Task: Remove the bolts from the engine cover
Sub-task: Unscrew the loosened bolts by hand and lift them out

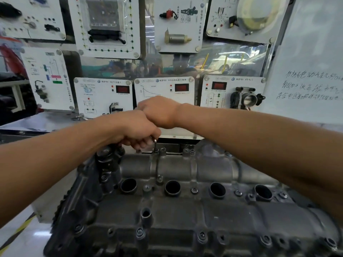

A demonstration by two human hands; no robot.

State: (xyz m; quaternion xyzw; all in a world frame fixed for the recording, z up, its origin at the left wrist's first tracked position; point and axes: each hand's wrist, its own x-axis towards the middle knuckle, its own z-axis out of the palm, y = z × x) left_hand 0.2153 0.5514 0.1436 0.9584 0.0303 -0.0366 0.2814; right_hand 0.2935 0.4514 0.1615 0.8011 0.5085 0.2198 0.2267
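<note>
A grey metal engine cover (185,210) fills the lower half of the view, with several round plug wells and bolts along its edges. My left hand (137,130) is closed around a thin L-shaped metal key (155,144) whose tip stands in a bolt (156,150) at the cover's far edge. My right hand (159,112) sits just above and behind the left one, fingers curled, wrist touching it. What the right fingers hold is hidden. More bolts (202,235) line the near edge.
A display board with white instrument panels (104,95) stands right behind the engine. A throttle body (246,98) is mounted on the right panel. A whiteboard with handwriting (311,84) is at right. A yellow-striped floor (20,230) shows at lower left.
</note>
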